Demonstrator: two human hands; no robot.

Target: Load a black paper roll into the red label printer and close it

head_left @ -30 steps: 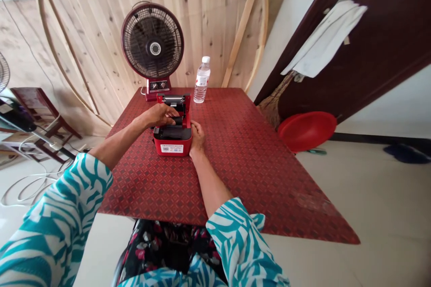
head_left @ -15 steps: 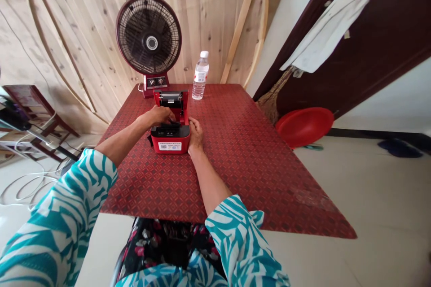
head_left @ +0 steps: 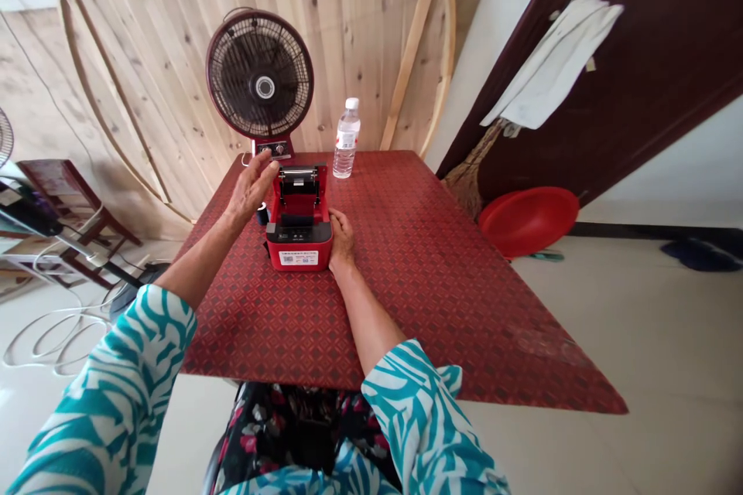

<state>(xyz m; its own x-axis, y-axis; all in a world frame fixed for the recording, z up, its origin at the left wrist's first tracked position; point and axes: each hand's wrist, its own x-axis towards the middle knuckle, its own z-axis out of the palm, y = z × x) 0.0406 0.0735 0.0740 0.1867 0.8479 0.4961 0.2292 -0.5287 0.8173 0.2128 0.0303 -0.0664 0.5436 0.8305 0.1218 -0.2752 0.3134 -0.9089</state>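
A small red printer (head_left: 298,236) with its lid swung up stands on the red patterned table (head_left: 418,278). My right hand (head_left: 341,238) rests against the printer's right side, fingers curled along it. My left hand (head_left: 253,184) is raised just left of the open lid, fingers stretched out and holding nothing. A small dark round thing (head_left: 262,213) sits on the table beside the printer's left side, under my left hand.
A dark red table fan (head_left: 261,87) and a clear water bottle (head_left: 347,138) stand at the table's far edge. A red basin (head_left: 528,221) lies on the floor to the right, by a dark door. White cable loops (head_left: 52,329) lie on the floor at left.
My left hand has come out of the printer's open compartment and lifted to the left of the lid, fingers now spread. My right hand has stayed on the printer's right side.
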